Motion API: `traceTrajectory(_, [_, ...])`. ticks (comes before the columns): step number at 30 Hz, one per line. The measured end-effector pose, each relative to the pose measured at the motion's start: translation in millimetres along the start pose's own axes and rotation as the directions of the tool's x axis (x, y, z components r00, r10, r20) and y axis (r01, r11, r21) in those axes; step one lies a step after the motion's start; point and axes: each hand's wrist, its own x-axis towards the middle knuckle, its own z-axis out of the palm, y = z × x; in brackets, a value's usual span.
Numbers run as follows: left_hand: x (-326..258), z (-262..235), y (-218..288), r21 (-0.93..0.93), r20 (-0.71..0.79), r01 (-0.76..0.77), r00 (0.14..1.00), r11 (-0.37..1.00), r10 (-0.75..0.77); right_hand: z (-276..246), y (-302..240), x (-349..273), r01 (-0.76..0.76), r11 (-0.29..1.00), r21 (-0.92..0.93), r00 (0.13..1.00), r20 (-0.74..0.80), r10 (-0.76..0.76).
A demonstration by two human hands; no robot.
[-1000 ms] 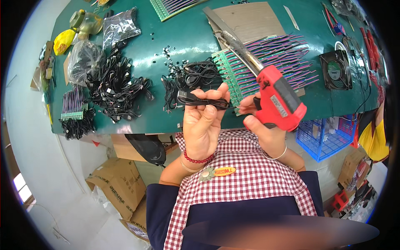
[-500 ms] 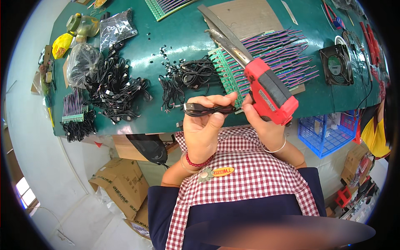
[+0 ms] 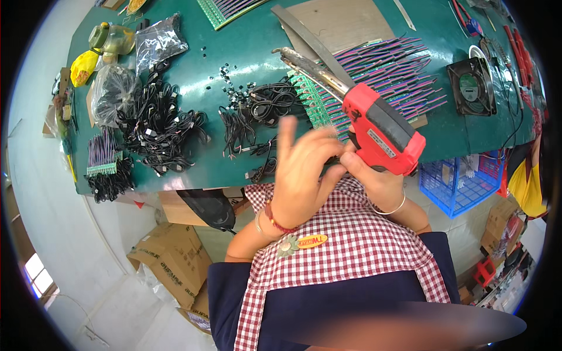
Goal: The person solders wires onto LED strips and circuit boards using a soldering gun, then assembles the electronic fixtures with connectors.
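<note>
The right hand point(image 3: 374, 178) grips a red pistol-shaped soldering gun point(image 3: 380, 131) above the green table point(image 3: 193, 64) edge; the left hand point(image 3: 304, 172), fingers raised, seemingly pinches a thin black cable end point(image 3: 333, 159) against it. Next, that end needs steadying at the tip. Half a second ago the cable lay plainly across the left fingers.

Green table point(image 3: 193, 88), heap of black cables point(image 3: 155, 126), clear plastic bags point(image 3: 158, 38), black square fan point(image 3: 473, 86), blue plastic basket point(image 3: 451, 186), cardboard boxes on floor point(image 3: 170, 263), yellow bottle point(image 3: 83, 65).
</note>
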Motion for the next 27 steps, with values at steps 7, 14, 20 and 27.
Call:
traceTrajectory(7, [-11,17,1,-0.178,-0.053,0.167,0.982,0.970,-0.179,-3,9,4,0.002,1.000,0.023,0.984,-0.179,0.002])
traceTrajectory(14, [-10,5,-7,-0.234,-0.099,0.320,0.932,0.918,-0.350,-22,8,10,0.109,0.993,0.048,0.961,-0.259,-0.093])
traceTrajectory(20, [-8,14,-2,-0.254,-0.104,0.277,0.945,0.927,-0.310,0,7,3,0.022,0.999,-0.025,1.000,0.003,-0.022])
traceTrajectory(27, [-5,8,-4,-0.248,0.012,0.273,0.960,0.930,-0.279,-5,9,10,0.035,0.997,0.067,0.987,-0.162,-0.024])
